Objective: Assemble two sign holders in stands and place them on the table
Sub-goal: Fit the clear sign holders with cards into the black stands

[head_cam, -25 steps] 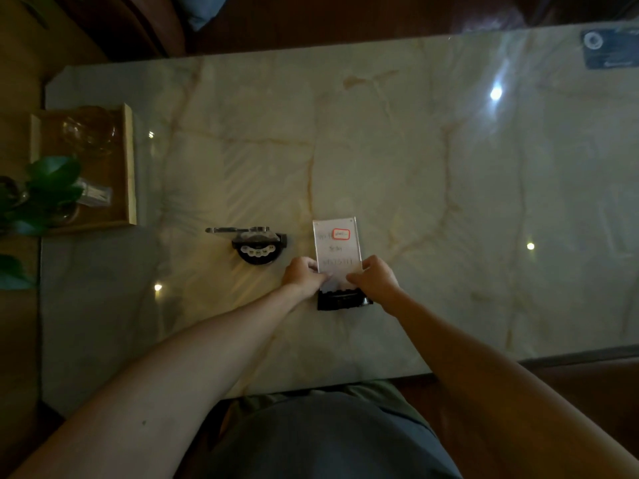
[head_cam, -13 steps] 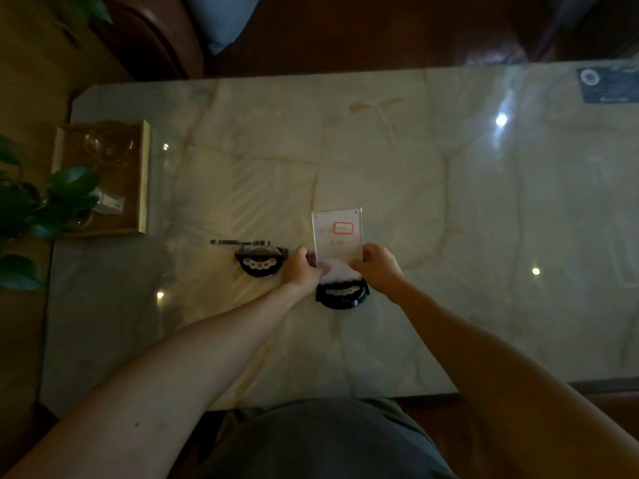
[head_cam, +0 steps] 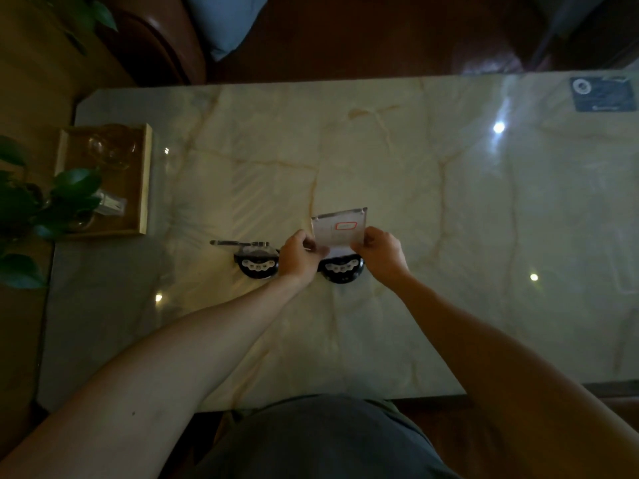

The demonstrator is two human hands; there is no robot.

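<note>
A clear acrylic sign holder (head_cam: 340, 227) with a red-outlined label stands in a round black stand (head_cam: 341, 268) near the middle of the marble table (head_cam: 449, 236). My left hand (head_cam: 299, 254) grips its left edge and my right hand (head_cam: 378, 252) grips its right edge. To the left, a second black stand (head_cam: 256, 264) carries another clear sign holder (head_cam: 239, 243), seen almost edge-on from above. My left hand partly hides the gap between the two stands.
A wooden tray (head_cam: 142, 181) with glassware sits at the table's left end, beside green plant leaves (head_cam: 65, 198). A blue card (head_cam: 602, 94) lies at the far right corner. A brown chair (head_cam: 162, 39) stands beyond the far edge.
The sign holder has gone from tilted toward me to upright in its stand, which is now flat on the table. Both hands kept hold of its edges. The head camera moved back.
</note>
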